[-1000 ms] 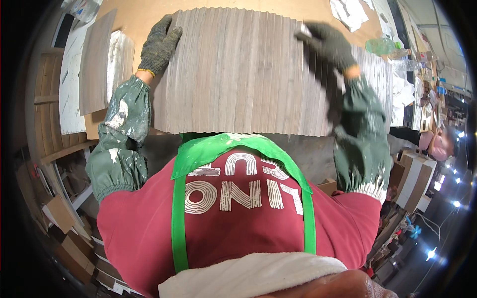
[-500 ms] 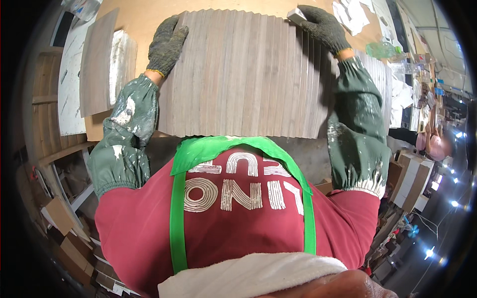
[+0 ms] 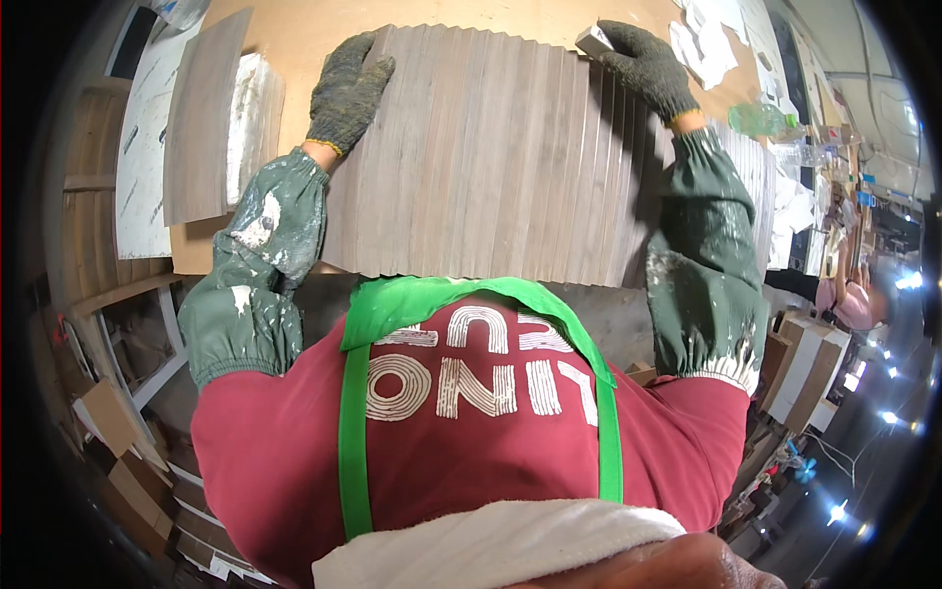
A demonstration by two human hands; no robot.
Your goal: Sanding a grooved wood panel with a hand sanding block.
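Note:
A row of grey-brown wooden planks (image 3: 491,157), overlapped like a fan, lies on the brown workbench (image 3: 285,39) in front of me. My left hand (image 3: 348,88), in a dark knit glove, rests flat on the row's far left corner. At the far right corner my gloved right hand (image 3: 643,69) is closed around a small pale block (image 3: 592,41), which sits at the planks' far edge. Both forearms wear green, paint-spotted sleeve covers.
A second pile of grey planks (image 3: 211,118) and white sheets (image 3: 137,147) lie to the left. To the right are a green bottle (image 3: 760,118) and white papers (image 3: 716,39). Cardboard boxes (image 3: 118,432) stand lower left, stacked boards (image 3: 805,363) and another person (image 3: 854,299) at right.
My right hand has moved from the planks' right side up to their far right corner, with the pale block in it. The left hand has stayed at the far left corner.

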